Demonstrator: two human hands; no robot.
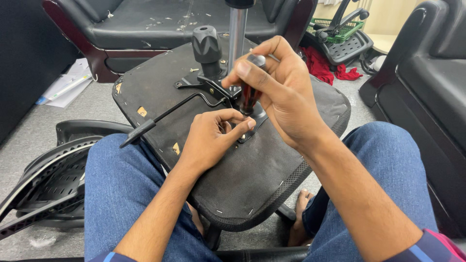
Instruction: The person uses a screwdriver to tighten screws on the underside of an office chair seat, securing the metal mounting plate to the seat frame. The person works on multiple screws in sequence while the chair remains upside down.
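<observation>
**Screwdriver standing on an upturned chair seat**

Head view: an office chair seat (252, 165) is lying upside down across the person's two denim-clad knees, its black fabric underside facing up. The right hand (276, 92) is wrapping its grip around one screwdriver (250, 94), fingers pressed together on the red-and-black handle, thumb riding near the top. The tool is standing upright on the black metal plate (221, 90) in the middle of the seat. The left hand (213, 138) is resting just below, its grip pinching in around the screwdriver's lower end; the tip itself is hidden behind the fingers.

Handling, as a judgement: the screwdriver is looking light and stiff, best held high on the handle. The seat is looking bulky, firm underneath and padded at the rim, safest gripped by its edges.

The count: one screwdriver, one seat, one chrome column (237, 34), one black knob (206, 43), one thin lever (165, 114) reaching left. A mesh chair back (43, 184) is lying on the floor, and a red cloth (323, 65) is sitting behind.
</observation>
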